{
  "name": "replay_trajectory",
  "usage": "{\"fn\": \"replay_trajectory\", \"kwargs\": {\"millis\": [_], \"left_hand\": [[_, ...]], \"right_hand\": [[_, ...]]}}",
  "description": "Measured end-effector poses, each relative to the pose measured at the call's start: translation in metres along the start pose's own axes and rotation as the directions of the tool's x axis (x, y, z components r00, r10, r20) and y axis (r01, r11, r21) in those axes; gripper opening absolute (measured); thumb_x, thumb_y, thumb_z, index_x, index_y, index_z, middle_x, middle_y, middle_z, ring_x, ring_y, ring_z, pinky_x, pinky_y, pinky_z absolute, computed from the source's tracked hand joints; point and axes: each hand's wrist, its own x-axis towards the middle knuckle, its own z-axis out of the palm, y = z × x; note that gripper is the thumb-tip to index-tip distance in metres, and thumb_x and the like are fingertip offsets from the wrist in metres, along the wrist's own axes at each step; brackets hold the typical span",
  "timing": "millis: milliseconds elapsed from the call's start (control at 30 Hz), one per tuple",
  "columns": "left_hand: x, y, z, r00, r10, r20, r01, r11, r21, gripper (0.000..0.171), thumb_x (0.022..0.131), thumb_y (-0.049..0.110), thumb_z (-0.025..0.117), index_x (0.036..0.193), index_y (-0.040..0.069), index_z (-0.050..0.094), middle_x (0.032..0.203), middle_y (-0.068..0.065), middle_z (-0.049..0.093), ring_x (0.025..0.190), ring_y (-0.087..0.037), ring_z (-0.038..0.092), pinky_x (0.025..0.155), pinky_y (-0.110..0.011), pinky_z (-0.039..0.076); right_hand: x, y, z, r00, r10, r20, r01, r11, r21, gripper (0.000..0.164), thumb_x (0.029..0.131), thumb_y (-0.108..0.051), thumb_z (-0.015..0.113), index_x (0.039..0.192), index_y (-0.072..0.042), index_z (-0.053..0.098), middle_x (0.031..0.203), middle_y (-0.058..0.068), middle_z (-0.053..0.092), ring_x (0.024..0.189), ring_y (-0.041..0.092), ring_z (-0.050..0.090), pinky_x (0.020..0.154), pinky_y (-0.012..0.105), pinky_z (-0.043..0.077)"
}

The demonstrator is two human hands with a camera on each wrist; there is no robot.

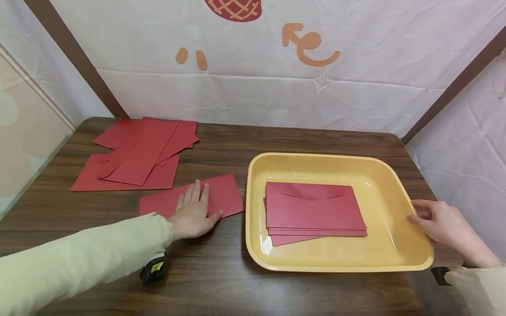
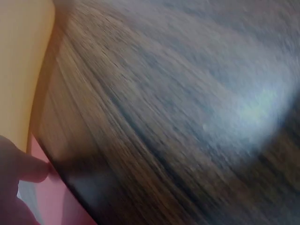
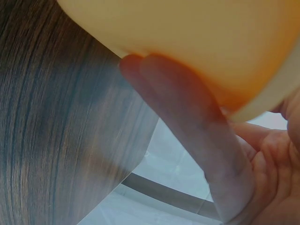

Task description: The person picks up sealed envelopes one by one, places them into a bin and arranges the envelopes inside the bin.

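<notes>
My left hand (image 1: 193, 215) lies over a red envelope (image 1: 225, 193) on the table, its fingers extended across the top and the thumb at the near edge. In the left wrist view, the thumb (image 2: 33, 169) shows beside the envelope's pink-looking edge. On the right, my right hand (image 1: 444, 221) grips the side rim of a yellow tray (image 1: 316, 267). Fingers (image 3: 183, 98) reach under the tray in the right wrist view. A stack of several red envelopes (image 1: 316, 206) lies inside the tray, toward its left.
A loose, overlapping pile of red envelopes (image 1: 138, 158) covers the far left of the dark wooden table (image 1: 221, 281). Behind the table hangs a white printed cloth (image 1: 253, 96). The tray's left wall stands close to the envelope under my left hand.
</notes>
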Motion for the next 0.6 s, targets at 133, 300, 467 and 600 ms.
{"fn": "replay_trajectory", "kwargs": {"millis": [133, 300, 467, 600], "left_hand": [[0.004, -0.007, 0.003, 0.996, 0.083, -0.015, -0.082, 0.995, 0.059, 0.079, 0.092, 0.037, 0.048, 0.145, -0.006, 0.01, 0.152, -0.027, -0.002, 0.141, -0.043, -0.001, 0.112, -0.059, 0.004], [0.011, -0.019, 0.004, 0.984, 0.177, -0.022, -0.173, 0.977, 0.127, 0.077, 0.093, 0.04, 0.047, 0.147, -0.001, 0.01, 0.154, -0.022, 0.0, 0.143, -0.038, 0.001, 0.113, -0.056, 0.006], [0.015, -0.026, 0.002, 0.972, 0.234, -0.008, -0.23, 0.962, 0.147, 0.077, 0.093, 0.041, 0.047, 0.147, 0.001, 0.011, 0.155, -0.02, 0.001, 0.143, -0.036, 0.001, 0.114, -0.055, 0.007], [0.016, -0.027, -0.001, 0.969, 0.248, 0.0, -0.245, 0.959, 0.14, 0.076, 0.093, 0.04, 0.048, 0.147, 0.001, 0.012, 0.155, -0.02, 0.002, 0.143, -0.036, 0.002, 0.114, -0.054, 0.007]], "right_hand": [[0.0, 0.0, 0.0, 1.0, 0.0, 0.001, 0.0, 1.0, -0.001, 0.047, 0.083, -0.017, 0.065, 0.114, 0.017, 0.053, 0.08, 0.018, 0.071, 0.074, 0.036, 0.066, 0.064, 0.047, 0.047], [0.0, 0.0, 0.0, 1.0, 0.004, 0.001, -0.004, 1.0, -0.003, 0.047, 0.083, -0.017, 0.065, 0.114, 0.016, 0.054, 0.08, 0.017, 0.071, 0.076, 0.038, 0.066, 0.065, 0.048, 0.047], [0.001, 0.0, 0.0, 1.0, 0.006, 0.001, -0.006, 1.0, -0.003, 0.047, 0.083, -0.017, 0.065, 0.114, 0.016, 0.053, 0.08, 0.018, 0.071, 0.075, 0.037, 0.066, 0.063, 0.046, 0.047], [0.001, 0.0, 0.0, 1.0, 0.014, 0.005, -0.014, 1.0, -0.006, 0.048, 0.083, -0.018, 0.065, 0.115, 0.017, 0.053, 0.081, 0.018, 0.071, 0.075, 0.037, 0.065, 0.063, 0.046, 0.047]]}}
